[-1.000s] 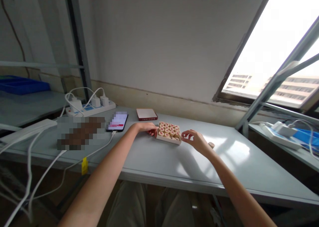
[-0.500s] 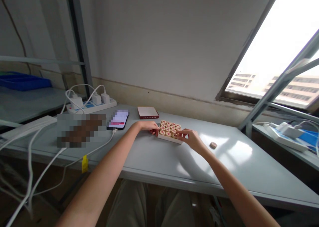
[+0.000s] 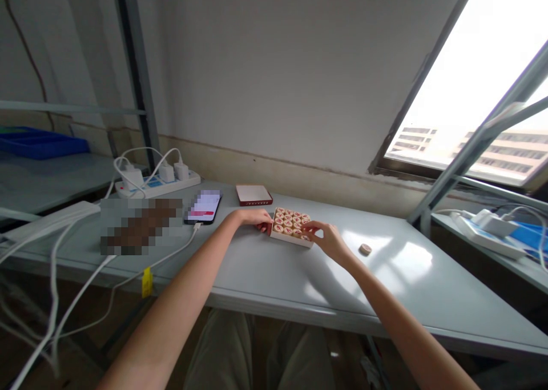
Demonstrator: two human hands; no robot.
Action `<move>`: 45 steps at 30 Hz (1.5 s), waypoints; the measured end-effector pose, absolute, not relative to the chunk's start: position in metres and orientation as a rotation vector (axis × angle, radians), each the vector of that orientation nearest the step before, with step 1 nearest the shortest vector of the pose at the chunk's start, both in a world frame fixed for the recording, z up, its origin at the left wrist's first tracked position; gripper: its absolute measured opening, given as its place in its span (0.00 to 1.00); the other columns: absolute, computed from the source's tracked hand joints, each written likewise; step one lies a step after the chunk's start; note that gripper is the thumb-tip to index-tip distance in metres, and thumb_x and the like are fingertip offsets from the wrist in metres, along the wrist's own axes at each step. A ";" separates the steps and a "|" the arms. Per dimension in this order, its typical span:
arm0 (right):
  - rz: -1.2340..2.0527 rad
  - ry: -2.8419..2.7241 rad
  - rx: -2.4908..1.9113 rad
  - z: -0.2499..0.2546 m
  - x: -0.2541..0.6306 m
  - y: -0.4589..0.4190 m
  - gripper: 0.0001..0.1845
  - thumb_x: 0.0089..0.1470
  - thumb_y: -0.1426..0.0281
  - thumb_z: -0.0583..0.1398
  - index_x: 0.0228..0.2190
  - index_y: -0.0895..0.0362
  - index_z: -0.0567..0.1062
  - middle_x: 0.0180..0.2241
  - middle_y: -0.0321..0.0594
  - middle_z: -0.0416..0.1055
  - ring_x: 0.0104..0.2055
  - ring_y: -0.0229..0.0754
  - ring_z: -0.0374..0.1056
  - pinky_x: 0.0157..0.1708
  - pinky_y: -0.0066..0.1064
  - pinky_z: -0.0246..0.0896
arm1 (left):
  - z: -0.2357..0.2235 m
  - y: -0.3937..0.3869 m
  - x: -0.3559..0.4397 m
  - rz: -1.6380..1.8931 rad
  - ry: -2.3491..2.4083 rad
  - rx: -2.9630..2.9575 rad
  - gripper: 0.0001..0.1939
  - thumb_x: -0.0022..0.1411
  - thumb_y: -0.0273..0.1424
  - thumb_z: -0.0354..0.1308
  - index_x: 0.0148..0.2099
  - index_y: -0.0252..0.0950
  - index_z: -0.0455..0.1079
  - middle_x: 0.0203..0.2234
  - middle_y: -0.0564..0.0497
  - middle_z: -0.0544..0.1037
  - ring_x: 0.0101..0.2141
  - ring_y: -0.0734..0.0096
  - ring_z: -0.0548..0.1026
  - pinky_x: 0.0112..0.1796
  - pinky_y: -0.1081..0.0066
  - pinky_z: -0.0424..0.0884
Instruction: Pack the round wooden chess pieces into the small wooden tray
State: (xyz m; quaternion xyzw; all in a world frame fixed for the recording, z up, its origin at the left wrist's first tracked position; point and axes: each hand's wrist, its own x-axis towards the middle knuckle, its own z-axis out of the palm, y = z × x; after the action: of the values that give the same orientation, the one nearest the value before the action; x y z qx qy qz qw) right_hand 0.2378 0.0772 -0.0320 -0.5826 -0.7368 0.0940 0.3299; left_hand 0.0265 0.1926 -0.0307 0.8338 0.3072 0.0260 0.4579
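Note:
A small shallow box (image 3: pixel 282 237) filled with several round wooden game pieces marked in red lies on the grey table (image 3: pixel 265 276). My left hand (image 3: pixel 256 217) rests against the box's left edge, fingers curled on it. My right hand (image 3: pixel 324 236) hovers over the box's right side, fingertips pinched together down among the pieces; whether a piece is between them I cannot make out. One loose round piece (image 3: pixel 365 249) lies on the table to the right of that hand.
A dark red lid (image 3: pixel 253 195) lies behind the box. A lit phone (image 3: pixel 204 205) on a cable sits to the left, beyond it a power strip (image 3: pixel 156 183) with chargers. White cables hang off the table's left front. Blue trays and another power strip sit on side shelves.
My right hand has moved left from the box's right corner onto the pieces in the box. The loose piece behind it has come into view. My left hand has stayed at the box's edge.

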 end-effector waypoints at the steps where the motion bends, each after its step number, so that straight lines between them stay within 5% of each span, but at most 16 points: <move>1: 0.209 -1.933 -1.537 -0.031 0.238 0.079 0.08 0.48 0.72 0.57 0.31 0.56 0.75 0.29 0.38 0.73 0.30 0.40 0.67 0.33 0.29 0.59 | -0.030 0.192 0.026 0.064 0.757 2.055 0.18 0.55 0.35 0.45 0.21 0.30 0.68 0.13 0.54 0.63 0.19 0.78 0.58 0.24 0.75 0.54; 8: -0.275 -2.128 -1.694 -0.028 0.242 0.078 0.11 0.54 0.64 0.53 0.37 0.45 0.74 0.44 0.38 0.66 0.44 0.47 0.59 0.40 0.40 0.53 | -0.027 0.188 0.026 0.070 0.766 2.075 0.18 0.56 0.34 0.44 0.23 0.30 0.69 0.14 0.53 0.64 0.19 0.78 0.57 0.24 0.75 0.53; 25: -0.048 -2.102 -1.967 -0.035 0.253 0.120 0.21 0.58 0.59 0.42 0.50 0.43 0.62 0.57 0.33 0.50 0.57 0.50 0.45 0.49 0.49 0.47 | -0.029 0.187 0.029 0.142 0.844 1.991 0.15 0.53 0.30 0.43 0.19 0.32 0.64 0.11 0.55 0.64 0.17 0.79 0.58 0.22 0.77 0.54; 28: 0.004 -2.150 -1.921 -0.038 0.248 0.124 0.22 0.58 0.58 0.40 0.49 0.42 0.64 0.57 0.30 0.50 0.57 0.50 0.45 0.50 0.51 0.45 | -0.030 0.187 0.029 0.171 0.864 2.002 0.14 0.52 0.27 0.42 0.19 0.32 0.63 0.11 0.55 0.63 0.16 0.79 0.58 0.22 0.77 0.54; 34: -0.121 -1.979 -1.930 -0.035 0.262 0.100 0.25 0.57 0.61 0.43 0.56 0.48 0.51 0.54 0.39 0.57 0.56 0.47 0.49 0.48 0.48 0.49 | -0.035 0.191 0.029 0.360 0.990 2.198 0.14 0.52 0.27 0.42 0.19 0.33 0.63 0.13 0.55 0.65 0.18 0.77 0.62 0.23 0.77 0.57; 38: -0.573 -1.842 -2.105 -0.036 0.316 0.067 0.23 0.50 0.67 0.52 0.49 0.53 0.64 0.52 0.45 0.59 0.52 0.54 0.54 0.43 0.50 0.53 | -0.033 0.192 0.028 0.557 1.182 2.383 0.16 0.55 0.30 0.41 0.23 0.33 0.68 0.17 0.51 0.70 0.22 0.73 0.68 0.27 0.75 0.60; 45: -0.074 -1.867 -2.020 -0.056 0.370 0.052 0.14 0.45 0.69 0.52 0.32 0.57 0.74 0.35 0.46 0.70 0.34 0.45 0.67 0.33 0.34 0.61 | -0.035 0.189 0.027 0.850 1.476 2.723 0.13 0.58 0.28 0.42 0.34 0.34 0.69 0.34 0.44 0.72 0.39 0.63 0.68 0.39 0.68 0.63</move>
State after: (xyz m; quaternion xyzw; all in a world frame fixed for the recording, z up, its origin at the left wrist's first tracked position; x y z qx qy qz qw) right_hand 0.3698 0.0517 -0.0565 -0.7201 -0.6657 -0.0264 0.1937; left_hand 0.0266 0.1891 -0.0353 0.8472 0.4593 0.2646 -0.0352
